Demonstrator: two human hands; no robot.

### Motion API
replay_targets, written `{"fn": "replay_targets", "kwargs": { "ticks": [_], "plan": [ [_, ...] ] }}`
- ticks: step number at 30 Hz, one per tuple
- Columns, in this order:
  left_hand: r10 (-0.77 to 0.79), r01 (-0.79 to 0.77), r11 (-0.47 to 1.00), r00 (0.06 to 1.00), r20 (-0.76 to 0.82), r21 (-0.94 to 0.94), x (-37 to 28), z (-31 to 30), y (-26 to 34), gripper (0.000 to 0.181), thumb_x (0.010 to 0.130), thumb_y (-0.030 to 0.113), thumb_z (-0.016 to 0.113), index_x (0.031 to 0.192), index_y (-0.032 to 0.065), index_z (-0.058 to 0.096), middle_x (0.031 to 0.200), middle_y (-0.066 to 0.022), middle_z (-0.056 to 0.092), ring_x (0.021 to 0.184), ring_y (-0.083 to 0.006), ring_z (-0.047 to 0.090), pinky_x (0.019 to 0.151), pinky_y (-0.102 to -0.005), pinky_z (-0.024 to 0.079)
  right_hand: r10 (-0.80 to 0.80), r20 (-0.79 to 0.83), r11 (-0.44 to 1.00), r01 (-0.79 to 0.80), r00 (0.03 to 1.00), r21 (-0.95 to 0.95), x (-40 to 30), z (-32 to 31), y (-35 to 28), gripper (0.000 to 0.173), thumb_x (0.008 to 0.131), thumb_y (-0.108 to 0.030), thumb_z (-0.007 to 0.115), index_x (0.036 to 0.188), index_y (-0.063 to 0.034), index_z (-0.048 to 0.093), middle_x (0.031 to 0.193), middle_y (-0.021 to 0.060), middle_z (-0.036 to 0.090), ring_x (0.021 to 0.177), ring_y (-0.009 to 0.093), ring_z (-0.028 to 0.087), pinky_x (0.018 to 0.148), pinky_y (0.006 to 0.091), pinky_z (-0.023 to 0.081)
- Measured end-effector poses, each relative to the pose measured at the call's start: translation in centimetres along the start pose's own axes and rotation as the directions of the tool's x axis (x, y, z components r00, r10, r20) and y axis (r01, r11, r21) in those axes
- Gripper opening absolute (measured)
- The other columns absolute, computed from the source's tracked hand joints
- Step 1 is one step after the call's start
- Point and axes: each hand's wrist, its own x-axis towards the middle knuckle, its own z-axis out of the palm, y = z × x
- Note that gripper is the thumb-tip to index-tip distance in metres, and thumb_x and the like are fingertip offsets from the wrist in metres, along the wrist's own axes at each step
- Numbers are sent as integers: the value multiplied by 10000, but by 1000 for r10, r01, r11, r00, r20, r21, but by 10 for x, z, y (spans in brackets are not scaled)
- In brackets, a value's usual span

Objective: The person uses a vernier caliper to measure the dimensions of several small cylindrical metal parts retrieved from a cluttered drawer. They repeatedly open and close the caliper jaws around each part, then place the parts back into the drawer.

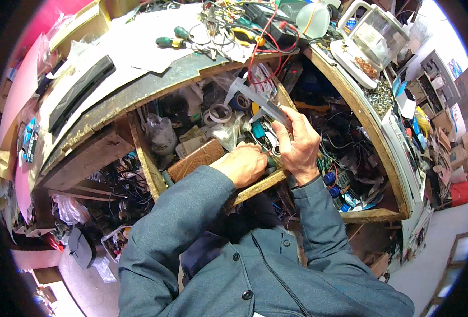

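My right hand (300, 144) holds a metal vernier caliper (253, 97) above an open wooden drawer (144, 158), its jaws pointing to the upper left. My left hand (243, 164) is down at the drawer's front part with its fingers curled; whether something is in them is hidden. Beside the left hand lies a brown leather-like case (196, 159). Beyond it in the drawer are rolls of tape (220, 113), a clear plastic bag (232, 128) and a knotted plastic bag (160, 134). A ring-ended wrench (276, 149) shows between the hands.
The workbench (138, 93) holds green-handled screwdrivers (170, 42), yellow-handled pliers (243, 35), red and black test leads (271, 35) and a long black case (81, 93). To the right, a wooden-framed compartment (366, 134) holds cables and small bottles. A glass jug (380, 37) stands at the upper right.
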Motion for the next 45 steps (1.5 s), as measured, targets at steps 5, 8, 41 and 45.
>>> {"fn": "replay_targets", "kwargs": {
  "ticks": [5, 8, 41, 45],
  "plan": [
    [19, -18, 999, 999, -27, 43, -2, 2, 4, 163, 941, 129, 598, 922, -30, 627, 920, -234, 704, 917, -418, 713, 811, -509, 569, 9, 0, 1000, -9, 1000, -16, 0, 0, -1, 359, 915, -128, 804, 1252, -59, 705, 990, 162, 729, 785, 329, 733, 680, 414, 588],
    [14, -16, 999, 999, -42, -51, -3, 1, -1, 169, 944, 132, 611, 944, -37, 614, 927, -255, 703, 896, -442, 709, 792, -525, 571, 51, 13, 999, -51, 999, -1, -1, 1, -3, 365, 908, -127, 810, 1252, -62, 707, 975, 154, 727, 786, 328, 733, 680, 414, 588],
    [-786, -92, 4, 615, -60, -996, -77, -88, 5, 243, 1059, 207, 706, 1221, 27, 697, 1102, -139, 774, 941, -214, 773, 838, -355, 644, -60, 93, 997, 55, 994, 61, -3, 0, -1, 393, 908, -121, 814, 1272, -57, 681, 948, 160, 720, 768, 337, 717, 657, 418, 577],
    [-796, -111, 98, 588, -145, -989, -76, -78, -1, 239, 1044, 180, 726, 1230, 32, 705, 1067, -113, 780, 966, -215, 767, 880, -357, 629, -141, 167, 990, 138, 976, 30, -4, 1, 1, 379, 913, -116, 808, 1266, -59, 681, 894, 138, 703, 720, 314, 696, 621, 414, 557]
  ]
}}
